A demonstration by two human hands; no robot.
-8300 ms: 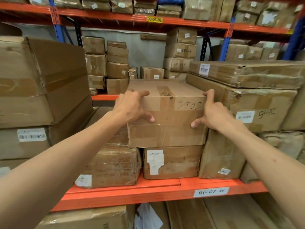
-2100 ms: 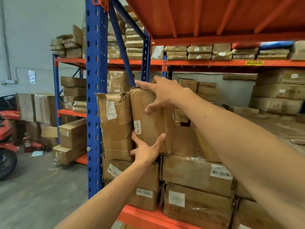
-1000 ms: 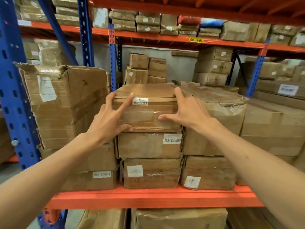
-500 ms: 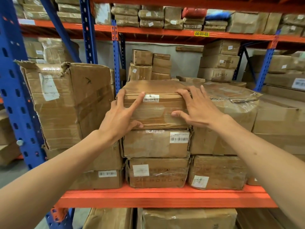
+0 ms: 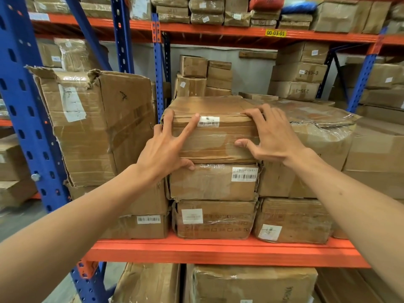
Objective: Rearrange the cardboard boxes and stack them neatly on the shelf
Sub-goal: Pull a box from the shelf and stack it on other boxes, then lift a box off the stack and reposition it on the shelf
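Observation:
A flat, taped cardboard box (image 5: 215,139) with a barcode label lies on top of a stack of two similar boxes, the middle box (image 5: 207,182) and the bottom box (image 5: 218,221), on the orange shelf beam (image 5: 218,251). My left hand (image 5: 166,149) presses on its front left corner, fingers spread over the face and thumb at the bottom edge. Holding the right end is my right hand (image 5: 273,136), its fingers hooked over the top edge and its thumb on the front face.
A large torn box (image 5: 98,123) stands close on the left, beside the blue upright (image 5: 28,119). A plastic-wrapped box (image 5: 317,147) touches the stack on the right. More boxes fill the back, the upper shelf (image 5: 218,31) and the level below.
Two seconds ago I held this box upright by the blue post; it now lies flat on the stack. In the last half second my hands stayed on it, right fingers curling over the top edge.

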